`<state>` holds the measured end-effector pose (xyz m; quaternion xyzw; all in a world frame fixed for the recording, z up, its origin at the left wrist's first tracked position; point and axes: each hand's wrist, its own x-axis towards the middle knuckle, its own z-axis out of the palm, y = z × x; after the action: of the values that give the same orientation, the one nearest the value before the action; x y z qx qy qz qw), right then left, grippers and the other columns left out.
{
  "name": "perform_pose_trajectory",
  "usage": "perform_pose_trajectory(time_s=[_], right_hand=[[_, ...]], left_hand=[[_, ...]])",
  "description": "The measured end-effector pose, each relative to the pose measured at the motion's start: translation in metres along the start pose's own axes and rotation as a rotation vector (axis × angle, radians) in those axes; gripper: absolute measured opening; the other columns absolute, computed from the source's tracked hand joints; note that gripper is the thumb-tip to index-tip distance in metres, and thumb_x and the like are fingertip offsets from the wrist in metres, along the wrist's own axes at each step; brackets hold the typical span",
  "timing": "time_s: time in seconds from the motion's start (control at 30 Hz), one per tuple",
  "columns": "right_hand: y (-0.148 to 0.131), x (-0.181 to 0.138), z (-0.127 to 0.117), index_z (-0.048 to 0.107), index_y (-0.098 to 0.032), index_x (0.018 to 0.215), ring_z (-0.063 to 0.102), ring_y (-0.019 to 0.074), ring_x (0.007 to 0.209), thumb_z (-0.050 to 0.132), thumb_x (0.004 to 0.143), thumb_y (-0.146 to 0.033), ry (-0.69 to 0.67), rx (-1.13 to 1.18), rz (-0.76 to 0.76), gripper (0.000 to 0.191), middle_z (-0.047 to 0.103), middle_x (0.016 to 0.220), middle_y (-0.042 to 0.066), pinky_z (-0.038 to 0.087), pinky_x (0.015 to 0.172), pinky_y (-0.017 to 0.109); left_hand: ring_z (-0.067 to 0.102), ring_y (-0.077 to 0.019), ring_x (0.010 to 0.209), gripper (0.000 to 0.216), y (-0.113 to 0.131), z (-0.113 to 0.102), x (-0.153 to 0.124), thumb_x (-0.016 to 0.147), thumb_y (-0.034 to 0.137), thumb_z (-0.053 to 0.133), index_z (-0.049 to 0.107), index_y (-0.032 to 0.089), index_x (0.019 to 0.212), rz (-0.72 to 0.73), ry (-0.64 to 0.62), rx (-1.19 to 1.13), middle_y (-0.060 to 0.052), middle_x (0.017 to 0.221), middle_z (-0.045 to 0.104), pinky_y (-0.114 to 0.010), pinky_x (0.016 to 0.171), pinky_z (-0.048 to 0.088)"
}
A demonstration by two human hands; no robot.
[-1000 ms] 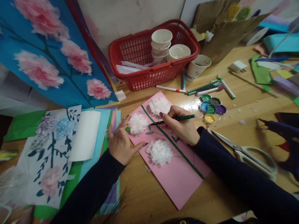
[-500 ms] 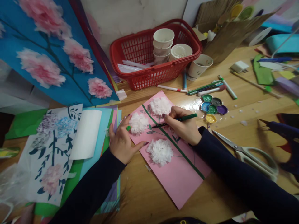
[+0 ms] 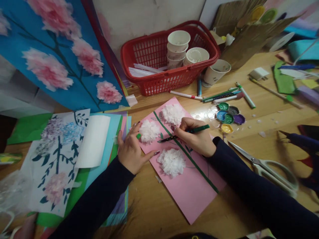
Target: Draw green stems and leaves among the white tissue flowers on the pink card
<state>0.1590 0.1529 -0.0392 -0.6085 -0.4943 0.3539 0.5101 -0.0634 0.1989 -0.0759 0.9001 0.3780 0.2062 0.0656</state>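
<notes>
no readable text, labels or numbers

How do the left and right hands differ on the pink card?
The left hand lies spread flat, fingers on the left edge of the pink card; the right hand is curled around a green pen. The left hand rests beside the white paper flowers; the right hand sits between them, pen tip on the card. Both have dark sleeves.

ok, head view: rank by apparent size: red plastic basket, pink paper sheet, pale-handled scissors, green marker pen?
1. red plastic basket and pink paper sheet: look alike; sheet nearer, so unranked.
2. pale-handled scissors
3. green marker pen, partly hidden in the right hand.
</notes>
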Motion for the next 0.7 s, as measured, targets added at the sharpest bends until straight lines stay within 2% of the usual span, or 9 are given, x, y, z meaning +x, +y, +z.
perform_pose_trajectory(time_s=[0.47, 0.7], right_hand=[[0.0024, -0.0011, 0.0029, 0.042, -0.020, 0.052, 0.038, 0.0055, 0.041, 0.064, 0.077, -0.021, -0.012, 0.011, 0.002, 0.034, 0.049, 0.043, -0.006, 0.028, 0.039, 0.021], [0.0003, -0.0008, 0.0026, 0.042, -0.020, 0.052, 0.040, 0.0058, 0.039, 0.063, 0.077, -0.021, -0.002, 0.014, 0.028, 0.033, 0.050, 0.042, -0.006, 0.029, 0.038, 0.021]], left_hand=[[0.052, -0.0383, 0.126, 0.067, 0.0004, 0.0002, 0.0013, 0.075, 0.047, 0.075, 0.032, 0.019, 0.118, 0.003, 0.010, -0.009, -0.026, 0.140, 0.048, -0.067, 0.107, 0.022], [0.049, -0.0386, 0.128, 0.077, 0.0012, -0.0015, 0.0022, 0.074, 0.046, 0.076, 0.028, 0.018, 0.128, -0.010, -0.008, -0.025, -0.026, 0.141, 0.047, -0.067, 0.107, 0.021]])
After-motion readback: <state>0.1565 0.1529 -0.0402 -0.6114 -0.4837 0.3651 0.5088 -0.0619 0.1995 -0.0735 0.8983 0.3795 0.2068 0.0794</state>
